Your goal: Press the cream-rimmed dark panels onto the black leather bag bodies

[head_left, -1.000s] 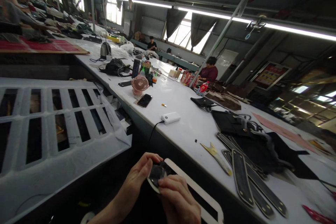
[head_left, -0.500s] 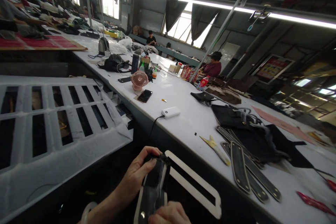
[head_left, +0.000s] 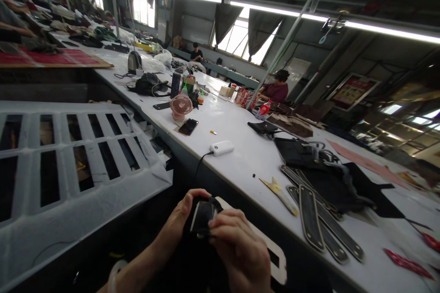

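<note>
Low in the middle of the view, my left hand (head_left: 178, 224) curls around the end of a black leather strip (head_left: 202, 216) with a pale edge. My right hand (head_left: 237, 249) pinches the same end from the right, its fingertips pressed on the strip. Under my right hand lies a white rounded frame template (head_left: 279, 261), mostly hidden. Both hands sit just in front of the near edge of the long white table (head_left: 237, 128). More black strips with pale borders (head_left: 311, 219) lie on the table to the right.
On the table are a white power bank (head_left: 222, 148) with a cable, a phone (head_left: 189, 126), a pink fan (head_left: 180, 106), black leather pieces (head_left: 323, 169) and a gold offcut (head_left: 280, 194). A white slatted panel (head_left: 68, 155) stands at the left. People sit at the far end.
The strip, held lengthwise half a second ago, is now gripped by its end. My right hand has come up from the bottom edge and covers most of the white template.
</note>
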Demonstrator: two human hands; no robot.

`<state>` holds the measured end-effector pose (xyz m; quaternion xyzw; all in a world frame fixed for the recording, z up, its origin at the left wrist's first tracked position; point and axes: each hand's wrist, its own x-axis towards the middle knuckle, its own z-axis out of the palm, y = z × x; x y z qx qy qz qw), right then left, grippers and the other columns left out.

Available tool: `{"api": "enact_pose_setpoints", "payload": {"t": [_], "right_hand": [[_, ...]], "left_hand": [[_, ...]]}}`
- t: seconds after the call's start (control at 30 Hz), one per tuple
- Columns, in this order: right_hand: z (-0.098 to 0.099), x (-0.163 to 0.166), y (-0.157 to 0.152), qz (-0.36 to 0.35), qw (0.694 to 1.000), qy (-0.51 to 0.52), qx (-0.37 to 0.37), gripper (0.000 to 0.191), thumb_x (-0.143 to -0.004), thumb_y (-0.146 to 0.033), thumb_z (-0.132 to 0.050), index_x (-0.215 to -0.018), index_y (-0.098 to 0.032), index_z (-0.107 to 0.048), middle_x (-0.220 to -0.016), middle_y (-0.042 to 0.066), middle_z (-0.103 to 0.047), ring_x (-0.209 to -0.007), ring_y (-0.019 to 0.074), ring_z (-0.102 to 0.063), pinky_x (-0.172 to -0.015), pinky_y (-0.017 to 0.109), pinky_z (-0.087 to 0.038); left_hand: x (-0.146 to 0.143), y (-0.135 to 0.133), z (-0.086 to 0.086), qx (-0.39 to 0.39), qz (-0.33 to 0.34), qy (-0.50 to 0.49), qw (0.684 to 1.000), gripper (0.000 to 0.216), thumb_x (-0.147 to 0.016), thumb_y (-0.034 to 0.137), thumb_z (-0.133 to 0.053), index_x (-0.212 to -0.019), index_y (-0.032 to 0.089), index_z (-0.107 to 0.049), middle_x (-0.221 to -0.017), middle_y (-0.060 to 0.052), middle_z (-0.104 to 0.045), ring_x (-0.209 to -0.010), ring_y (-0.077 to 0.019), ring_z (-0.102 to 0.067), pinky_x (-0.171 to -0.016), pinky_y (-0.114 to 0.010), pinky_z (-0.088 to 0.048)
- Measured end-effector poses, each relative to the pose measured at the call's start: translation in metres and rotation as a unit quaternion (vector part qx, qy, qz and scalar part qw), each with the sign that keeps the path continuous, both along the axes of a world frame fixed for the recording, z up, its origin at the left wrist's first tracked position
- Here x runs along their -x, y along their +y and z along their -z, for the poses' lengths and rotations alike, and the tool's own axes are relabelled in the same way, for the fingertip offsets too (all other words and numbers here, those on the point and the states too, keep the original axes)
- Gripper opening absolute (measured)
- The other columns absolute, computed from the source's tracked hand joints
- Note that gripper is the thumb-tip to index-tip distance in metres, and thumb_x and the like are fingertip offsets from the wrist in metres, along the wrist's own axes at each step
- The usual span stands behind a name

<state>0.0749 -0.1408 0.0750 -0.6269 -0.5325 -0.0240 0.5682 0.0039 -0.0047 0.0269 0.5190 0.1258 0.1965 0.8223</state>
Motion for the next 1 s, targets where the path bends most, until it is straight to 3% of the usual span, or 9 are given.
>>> {"api": "enact_pose_setpoints", "payload": {"t": [0.17,0.37,0.6,0.77,1.0], "right_hand": [[0.018,-0.018,0.026,0.043,0.988,0.149,-0.024,0.010,-0.086,-0.016,-0.064,-0.083,-0.026,-0.068,-0.088,0.003,-0.070,-0.109,0.0226,-0.056,-0.090,0.037,-0.050],[0.040,-0.014,0.037,0.081,0.972,0.216,-0.031,0.006,-0.086,-0.022,-0.063,-0.082,-0.023,-0.068,-0.095,0.006,-0.070,-0.120,0.0252,-0.051,-0.094,0.039,-0.048],[0.040,-0.009,0.044,0.121,0.973,0.194,-0.035,0.009,-0.087,-0.021,-0.061,-0.081,-0.023,-0.067,-0.097,0.005,-0.070,-0.116,0.0241,-0.054,-0.093,0.037,-0.047],[0.040,-0.007,0.045,0.142,0.978,0.151,-0.036,0.011,-0.089,-0.019,-0.058,-0.083,-0.025,-0.065,-0.094,0.002,-0.069,-0.114,0.0214,-0.053,-0.094,0.035,-0.045],[0.041,-0.009,0.046,0.137,0.975,0.171,-0.037,0.012,-0.088,-0.017,-0.057,-0.082,-0.025,-0.064,-0.096,0.002,-0.067,-0.113,0.0216,-0.052,-0.095,0.038,-0.042]], "left_hand": [[0.003,0.003,-0.004,-0.009,0.001,0.001,1.000,0.055,-0.093,0.064,-0.028,-0.113,0.024,-0.061,-0.108,-0.004,-0.064,-0.103,-0.0236,-0.056,-0.096,-0.034,-0.042],[0.001,0.001,-0.001,0.006,-0.007,-0.015,1.000,0.054,-0.093,0.064,-0.029,-0.113,0.025,-0.061,-0.117,-0.004,-0.063,-0.111,-0.0253,-0.055,-0.103,-0.038,-0.038],[0.002,0.004,0.010,-0.033,-0.015,-0.004,0.999,0.053,-0.095,0.062,-0.028,-0.118,0.024,-0.058,-0.126,-0.006,-0.059,-0.122,-0.0284,-0.050,-0.109,-0.042,-0.034],[0.006,0.006,0.004,-0.159,-0.016,0.042,0.986,0.043,-0.093,0.055,-0.044,-0.123,0.027,-0.054,-0.134,-0.005,-0.053,-0.129,-0.0290,-0.042,-0.113,-0.043,-0.025],[0.004,0.004,0.000,-0.202,-0.035,0.085,0.975,0.037,-0.093,0.049,-0.047,-0.124,0.029,-0.053,-0.135,-0.002,-0.053,-0.131,-0.0255,-0.041,-0.115,-0.039,-0.024]]}}
